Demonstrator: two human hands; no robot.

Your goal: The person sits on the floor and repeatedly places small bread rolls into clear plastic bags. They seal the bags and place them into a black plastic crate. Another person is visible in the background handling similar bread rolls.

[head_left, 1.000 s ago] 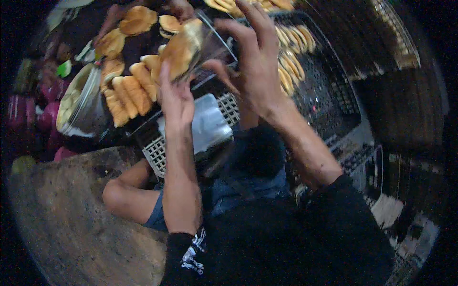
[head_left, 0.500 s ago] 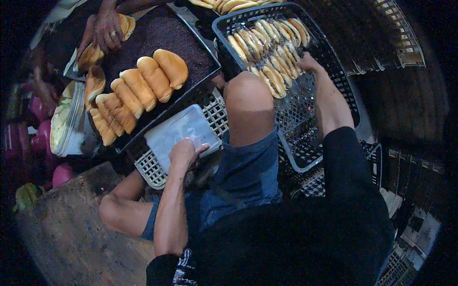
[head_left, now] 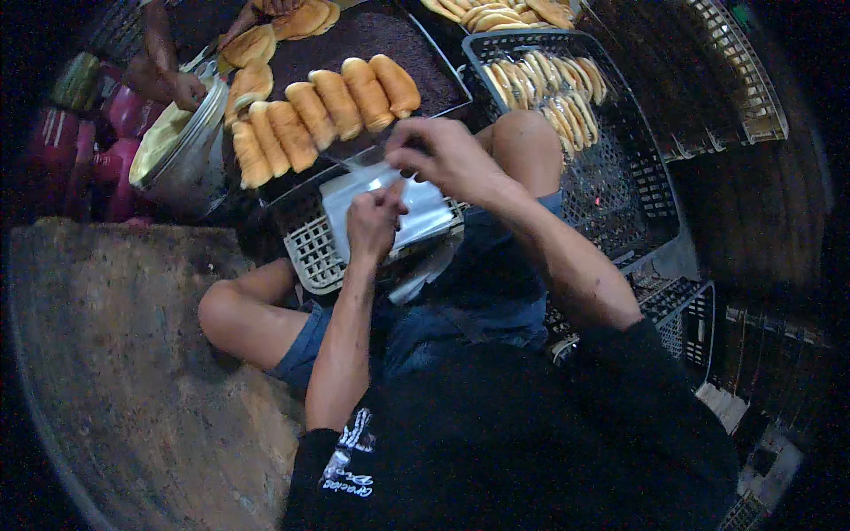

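Observation:
A stack of clear plastic bags (head_left: pixel 425 212) lies on a pale plastic basket (head_left: pixel 312 262) in front of my knees. My left hand (head_left: pixel 374 223) is over the stack, fingers curled and thumb up, closed on the edge of a bag. Just above and to its right, my right hand (head_left: pixel 450 157) has its fingers bent and closed, slightly blurred, with a thin flap of clear plastic beside the fingertips. Beyond the bags, a row of several golden bread rolls (head_left: pixel 331 104) rests along the near side of a tray of dark crumbly filling (head_left: pixel 390 40).
A black crate (head_left: pixel 655 168) at right holds bagged filled buns (head_left: pixel 567 119). More flat buns (head_left: pixel 496 13) are behind it. At far left, another person's hands (head_left: pixel 186 88) are near a tub of pale cream (head_left: pixel 168 142) and opened buns. A wooden board (head_left: pixel 133 336) lies at left.
My right hand has left the bagged buns in the crate and come left to the plastic bags, beside my left hand. My left hand's fingers have curled. The whole view has shifted.

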